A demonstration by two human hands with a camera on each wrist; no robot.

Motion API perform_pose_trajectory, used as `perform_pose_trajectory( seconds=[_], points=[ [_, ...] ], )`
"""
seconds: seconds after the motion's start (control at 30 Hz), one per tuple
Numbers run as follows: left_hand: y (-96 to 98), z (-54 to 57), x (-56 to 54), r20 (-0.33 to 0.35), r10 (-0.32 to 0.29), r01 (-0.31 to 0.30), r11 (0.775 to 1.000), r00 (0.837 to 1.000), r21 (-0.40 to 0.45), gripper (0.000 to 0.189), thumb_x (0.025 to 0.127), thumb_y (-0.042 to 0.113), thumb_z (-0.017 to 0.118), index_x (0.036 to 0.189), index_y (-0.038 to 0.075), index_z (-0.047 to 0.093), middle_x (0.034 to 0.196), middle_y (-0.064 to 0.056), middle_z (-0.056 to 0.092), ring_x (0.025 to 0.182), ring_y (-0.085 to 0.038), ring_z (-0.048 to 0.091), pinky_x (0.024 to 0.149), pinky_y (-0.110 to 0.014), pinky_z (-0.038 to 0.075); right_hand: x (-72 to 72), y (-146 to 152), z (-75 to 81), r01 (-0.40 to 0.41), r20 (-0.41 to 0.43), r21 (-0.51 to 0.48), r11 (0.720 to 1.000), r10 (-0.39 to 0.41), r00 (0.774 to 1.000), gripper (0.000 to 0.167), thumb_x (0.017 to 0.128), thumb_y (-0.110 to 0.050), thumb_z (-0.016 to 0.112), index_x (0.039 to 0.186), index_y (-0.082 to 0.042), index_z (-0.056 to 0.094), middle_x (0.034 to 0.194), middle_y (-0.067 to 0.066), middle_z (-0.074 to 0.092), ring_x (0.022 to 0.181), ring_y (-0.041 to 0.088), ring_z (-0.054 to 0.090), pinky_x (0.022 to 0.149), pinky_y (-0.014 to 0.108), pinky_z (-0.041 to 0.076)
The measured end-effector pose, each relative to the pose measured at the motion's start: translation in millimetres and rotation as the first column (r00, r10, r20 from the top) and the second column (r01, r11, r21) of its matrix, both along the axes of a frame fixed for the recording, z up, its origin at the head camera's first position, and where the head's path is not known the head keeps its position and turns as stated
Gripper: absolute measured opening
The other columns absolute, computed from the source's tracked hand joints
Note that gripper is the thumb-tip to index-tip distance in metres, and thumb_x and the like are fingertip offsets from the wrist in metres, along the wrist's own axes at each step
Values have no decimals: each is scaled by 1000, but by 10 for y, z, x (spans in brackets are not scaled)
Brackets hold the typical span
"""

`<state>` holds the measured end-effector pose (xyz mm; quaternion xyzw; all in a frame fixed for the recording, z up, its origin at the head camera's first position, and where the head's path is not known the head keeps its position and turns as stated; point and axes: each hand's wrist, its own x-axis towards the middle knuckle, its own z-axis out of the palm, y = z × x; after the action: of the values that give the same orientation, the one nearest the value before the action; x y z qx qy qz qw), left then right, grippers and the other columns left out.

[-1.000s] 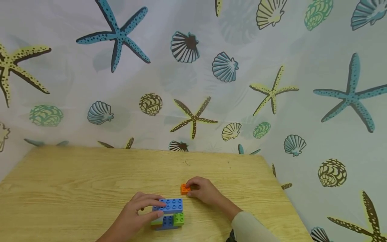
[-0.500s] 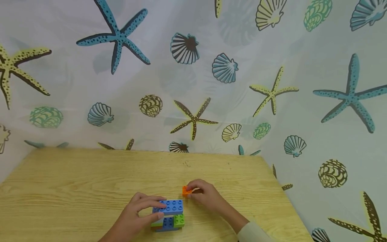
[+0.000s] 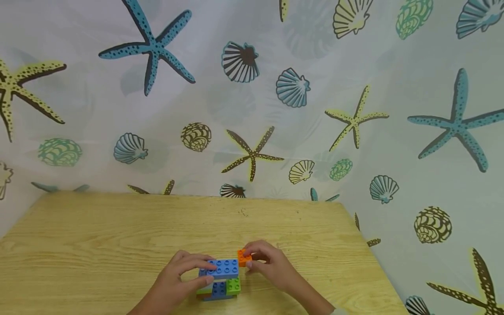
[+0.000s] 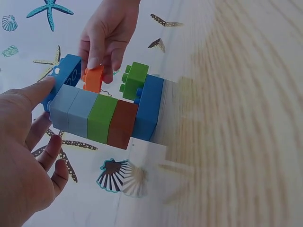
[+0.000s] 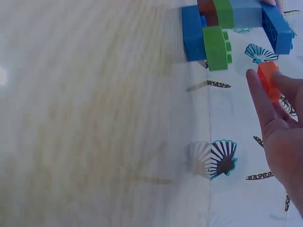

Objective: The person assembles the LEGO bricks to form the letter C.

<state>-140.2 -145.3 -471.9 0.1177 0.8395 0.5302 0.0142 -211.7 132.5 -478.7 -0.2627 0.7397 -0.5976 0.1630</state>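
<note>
A toy building-brick structure has a blue base brick (image 4: pixel 150 106) and a column of brown (image 4: pixel 123 125), green (image 4: pixel 102 118) and pale blue bricks (image 4: pixel 73 109). Crowning the column is a long blue brick (image 3: pixel 227 267), which overhangs to the right. A lime-green brick (image 3: pixel 233 285) sits on the base's right end, beneath the overhang. My left hand (image 3: pixel 177 280) grips the structure's upper left, fingers over the top blue brick and thumb at the near side. Between thumb and fingers, my right hand (image 3: pixel 271 264) pinches a small orange brick (image 5: pixel 268 81), close to the top brick's right end.
The structure stands on a wood-grain table (image 3: pixel 118 236). A white curtain (image 3: pixel 252 100) printed with starfish and shells hangs behind the table and along its right side.
My right hand has brought the orange brick nearer to me, from behind the structure to beside the top blue brick. My left hand and the structure have stayed in place.
</note>
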Motion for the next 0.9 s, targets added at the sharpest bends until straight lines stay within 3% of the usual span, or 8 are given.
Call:
perform_pose_trajectory(
  seconds=[0.13, 0.3, 0.5, 0.6, 0.73, 0.9],
  points=[
    [3, -5, 21, -45, 1, -1, 1000, 999, -15, 19, 90, 42, 74, 109, 41, 75, 128, 10, 67, 102, -16, 45, 86, -36, 42, 126, -21, -12, 5, 72, -94, 996, 2, 997, 29, 98, -6, 64, 123, 8, 61, 142, 28, 46, 110, 24, 66, 87, 41, 58],
    [10, -16, 41, -73, 15, -17, 999, 997, -37, 20, 90, 42, 74, 110, 41, 75, 125, 12, 67, 99, -8, 44, 83, -30, 42, 273, -61, -55, 69, 167, -151, 986, -43, 985, 30, 95, -7, 69, 121, 8, 63, 139, 22, 50, 111, 23, 65, 90, 43, 57],
    [17, -35, 48, -90, 27, -32, 998, 996, -51, 22, 90, 43, 74, 112, 42, 75, 123, 15, 67, 98, -7, 43, 82, -30, 41, 413, -124, -70, 177, 366, -225, 958, -85, 927, 25, 93, -4, 71, 117, 3, 67, 136, 13, 54, 109, 25, 69, 91, 39, 57],
    [19, -33, 55, -92, 31, -36, 998, 995, -59, 22, 90, 44, 74, 112, 43, 75, 123, 16, 67, 99, -7, 43, 83, -29, 41, 453, -153, -80, 214, 417, -234, 948, -101, 903, 20, 93, -1, 70, 113, -1, 69, 136, 14, 55, 109, 26, 70, 92, 38, 56],
    [23, -25, 64, -98, 40, -47, 996, 994, -71, 21, 90, 44, 74, 111, 44, 75, 122, 18, 66, 98, -7, 43, 82, -27, 41, 484, -179, -80, 243, 447, -227, 943, -121, 886, 19, 92, 0, 69, 111, -3, 69, 134, 13, 57, 107, 25, 71, 92, 37, 56],
    [26, -14, 72, -106, 51, -60, 995, 993, -85, 21, 89, 44, 74, 110, 46, 74, 121, 19, 66, 96, -7, 42, 79, -26, 41, 502, -193, -90, 253, 438, -227, 941, -133, 889, 19, 93, -3, 70, 112, -4, 69, 132, 11, 59, 107, 25, 71, 95, 39, 55]
  ],
)
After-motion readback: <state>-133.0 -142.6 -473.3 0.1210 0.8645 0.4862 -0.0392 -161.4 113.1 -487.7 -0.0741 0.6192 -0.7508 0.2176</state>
